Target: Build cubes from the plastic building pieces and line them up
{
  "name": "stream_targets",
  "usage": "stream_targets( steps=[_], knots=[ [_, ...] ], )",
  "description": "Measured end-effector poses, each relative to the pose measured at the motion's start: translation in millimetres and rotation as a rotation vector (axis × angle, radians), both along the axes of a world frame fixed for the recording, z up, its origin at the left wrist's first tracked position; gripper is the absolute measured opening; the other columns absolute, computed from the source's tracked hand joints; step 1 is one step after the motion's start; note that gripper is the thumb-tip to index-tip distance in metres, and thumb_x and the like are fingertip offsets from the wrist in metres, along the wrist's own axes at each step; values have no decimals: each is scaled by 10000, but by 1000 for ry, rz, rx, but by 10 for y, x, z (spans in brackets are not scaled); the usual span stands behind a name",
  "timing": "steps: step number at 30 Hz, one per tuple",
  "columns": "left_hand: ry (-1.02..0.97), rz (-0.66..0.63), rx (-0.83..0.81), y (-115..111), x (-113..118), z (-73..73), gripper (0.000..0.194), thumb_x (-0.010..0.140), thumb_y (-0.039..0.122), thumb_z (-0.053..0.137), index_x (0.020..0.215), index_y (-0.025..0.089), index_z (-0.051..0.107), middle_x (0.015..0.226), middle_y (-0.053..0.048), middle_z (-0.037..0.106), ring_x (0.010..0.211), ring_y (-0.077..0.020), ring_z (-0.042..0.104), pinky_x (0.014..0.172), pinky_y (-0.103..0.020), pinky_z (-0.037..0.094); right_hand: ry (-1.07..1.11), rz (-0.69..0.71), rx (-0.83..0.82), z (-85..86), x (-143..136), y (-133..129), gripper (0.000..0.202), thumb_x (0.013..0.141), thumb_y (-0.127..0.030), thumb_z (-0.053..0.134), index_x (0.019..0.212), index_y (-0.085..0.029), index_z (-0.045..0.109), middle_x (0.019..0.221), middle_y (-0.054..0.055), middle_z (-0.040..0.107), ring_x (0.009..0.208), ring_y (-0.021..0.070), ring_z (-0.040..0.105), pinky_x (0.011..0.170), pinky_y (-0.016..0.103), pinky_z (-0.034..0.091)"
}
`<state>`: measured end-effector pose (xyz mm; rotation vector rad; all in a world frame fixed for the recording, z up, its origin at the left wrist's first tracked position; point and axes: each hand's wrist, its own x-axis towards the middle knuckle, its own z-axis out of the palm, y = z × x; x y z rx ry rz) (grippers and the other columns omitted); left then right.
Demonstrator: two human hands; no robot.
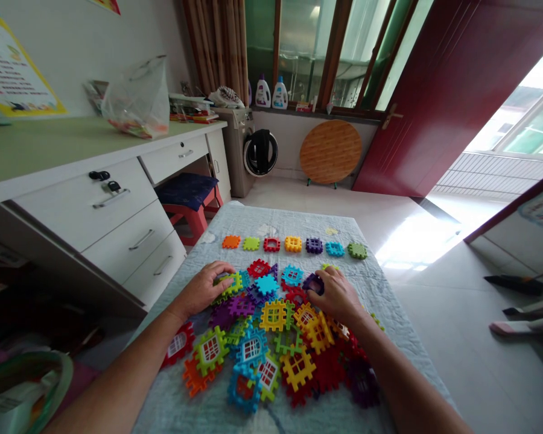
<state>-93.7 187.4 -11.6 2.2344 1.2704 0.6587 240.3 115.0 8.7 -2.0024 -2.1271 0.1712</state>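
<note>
On the cloth-covered table lies a heap of colourful plastic interlocking window blocks, with a yellow block (274, 315) near its middle. My left hand (204, 289) is at the heap's left edge, thumb and fingers closed on a lime-green block (233, 286). At the upper right of the heap, my right hand (338, 293) grips a dark purple block (314, 283). Beyond the heap is a row of single blocks, from an orange block (231, 242) at the left to a green block (357, 251) at the right. A light-blue block (266, 285) lies between my hands.
A pale quilted cloth (199, 377) covers the table. To the left are a white desk (113, 208) with drawers and a red stool (194, 218). A washing machine (238, 154), a round wooden board (330, 150) and a dark red door (416, 102) are farther back.
</note>
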Motion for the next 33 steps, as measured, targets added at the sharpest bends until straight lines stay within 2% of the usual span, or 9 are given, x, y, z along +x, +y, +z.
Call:
stream_targets(
  steps=[5,9,14,17,20,25,28,33],
  knots=[
    [2,-5,7,7,7,8,297,844,432,492,986,208,626,1100,-52,619,1071,-222,553,992,-353,401,-41,-10,9,-6,-30,12,309,742,-455,587,905,-194,621,923,81,556,893,231,502,776,318,359],
    [1,-9,11,8,-1,2,299,846,441,494,989,212,623,1104,-50,616,1076,-221,550,994,-349,400,-38,-16,-3,-22,-53,14,279,709,-413,625,878,-191,619,914,80,553,888,229,496,774,314,358],
    [-1,-10,21,15,-8,-19,299,850,444,490,992,218,625,1102,-44,617,1067,-219,555,980,-343,412,30,40,26,59,32,112,349,678,-347,651,987,-187,619,924,69,549,895,225,488,781,311,363],
    [3,-14,20,26,-9,-30,305,851,450,485,992,217,624,1104,-47,615,1072,-221,552,983,-348,409,36,69,87,165,159,330,456,665,-297,644,1103,-179,595,985,80,544,928,233,480,805,321,367],
    [12,-13,11,27,-13,-31,315,854,454,480,1001,215,621,1118,-51,610,1086,-225,545,992,-355,402,36,73,109,235,286,661,501,667,-252,619,1161,-181,575,1039,91,534,953,235,482,825,325,373],
    [8,-14,0,15,-14,-14,318,860,451,472,1009,212,620,1116,-61,611,1082,-232,544,993,-367,398,-26,35,24,228,399,1163,517,683,-294,616,1186,-180,576,1110,99,525,1011,243,482,871,327,366],
    [-1,-19,-3,13,-9,-7,306,862,444,477,1010,217,620,1114,-63,613,1084,-234,541,991,-372,399,-52,44,-24,192,433,1312,545,678,-281,620,1211,-181,569,1138,101,523,1040,248,482,886,321,359],
    [-18,-6,-5,9,-4,0,289,851,426,495,1000,218,628,1113,-62,620,1080,-231,546,994,-368,403,-79,76,-85,118,475,1379,523,662,-268,641,1177,-190,600,1130,107,531,1049,262,491,880,320,363]
  ],
)
